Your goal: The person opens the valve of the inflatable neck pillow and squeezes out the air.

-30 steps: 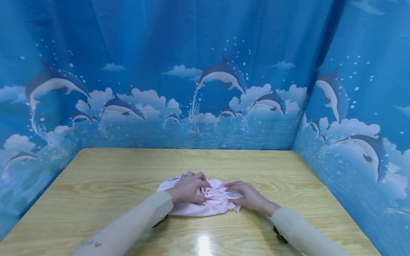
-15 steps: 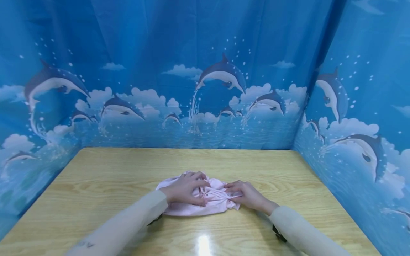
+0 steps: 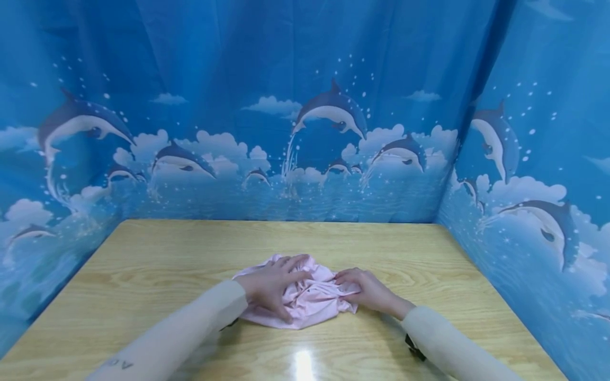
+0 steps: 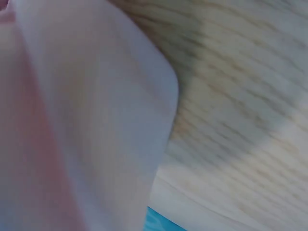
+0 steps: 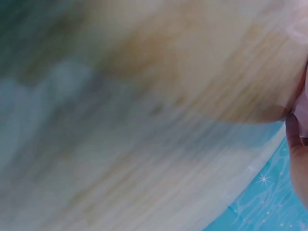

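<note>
A crumpled pale pink cloth (image 3: 315, 308) lies bunched on the table near its middle. My left hand (image 3: 270, 286) rests on the cloth's left part with thumb and fingers spread apart. At the right end my right hand (image 3: 373, 292) pinches a gathered bit of the fabric between thumb and fingers. In the left wrist view, the loose cloth (image 4: 106, 106) fills the left side, close and blurred. Only part of the right hand (image 5: 299, 163) shows at the right edge of the right wrist view, against a little of the cloth (image 5: 302, 113).
The light wood-grain table (image 3: 190, 248) extends around the cloth on every side. Behind it hangs a blue curtain (image 3: 229, 69) printed with dolphins, and another curtain panel (image 3: 534, 159) stands along the right side.
My left hand's thumb has moved away from its fingers, toward the near edge, and the spread has widened. More of the cloth's folded middle shows. The right hand keeps its place.
</note>
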Demonstrator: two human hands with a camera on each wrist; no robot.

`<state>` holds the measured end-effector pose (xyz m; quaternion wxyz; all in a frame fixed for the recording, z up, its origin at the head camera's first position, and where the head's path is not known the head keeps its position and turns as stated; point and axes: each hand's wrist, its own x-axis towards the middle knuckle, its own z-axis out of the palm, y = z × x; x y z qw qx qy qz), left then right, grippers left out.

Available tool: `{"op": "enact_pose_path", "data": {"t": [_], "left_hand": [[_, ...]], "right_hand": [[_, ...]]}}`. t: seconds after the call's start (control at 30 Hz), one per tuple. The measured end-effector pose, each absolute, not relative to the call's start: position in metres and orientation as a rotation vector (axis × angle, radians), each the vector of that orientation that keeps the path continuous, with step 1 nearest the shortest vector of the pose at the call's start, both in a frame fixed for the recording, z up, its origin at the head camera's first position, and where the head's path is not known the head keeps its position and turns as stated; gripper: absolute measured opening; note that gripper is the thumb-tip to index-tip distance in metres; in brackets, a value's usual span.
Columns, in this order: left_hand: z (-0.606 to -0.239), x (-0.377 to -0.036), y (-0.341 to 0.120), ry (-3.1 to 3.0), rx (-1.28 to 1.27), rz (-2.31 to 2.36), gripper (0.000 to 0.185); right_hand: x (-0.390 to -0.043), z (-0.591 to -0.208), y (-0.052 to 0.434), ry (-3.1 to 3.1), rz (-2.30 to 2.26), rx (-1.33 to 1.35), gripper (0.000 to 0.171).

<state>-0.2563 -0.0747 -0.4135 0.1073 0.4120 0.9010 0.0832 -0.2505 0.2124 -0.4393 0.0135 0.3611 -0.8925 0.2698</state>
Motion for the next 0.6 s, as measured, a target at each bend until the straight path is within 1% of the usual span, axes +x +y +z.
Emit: {"op": "enact_pose_path", "data": {"t": [0.13,0.33,0.6], "left_hand": [[-0.4145,-0.2569,-0.0739,2.662,1.147,0.278,0.094],[-0.4171,-0.2585,-0.0724,2.733,1.195,0.276,0.084],[-0.4236,-0.2593,-0.0725,2.816,1.230,0.304,0.073]], "right_hand": [[-0.2500,-0.4387,0.2121,-2.753,0.843,1.147,0.027],[-0.2495,-0.4387,0.2114,-2.779,0.866,1.127,0.033],[-0.2490,-0.4384,0.2115,-2.716,0.868,1.171,0.031]]}}
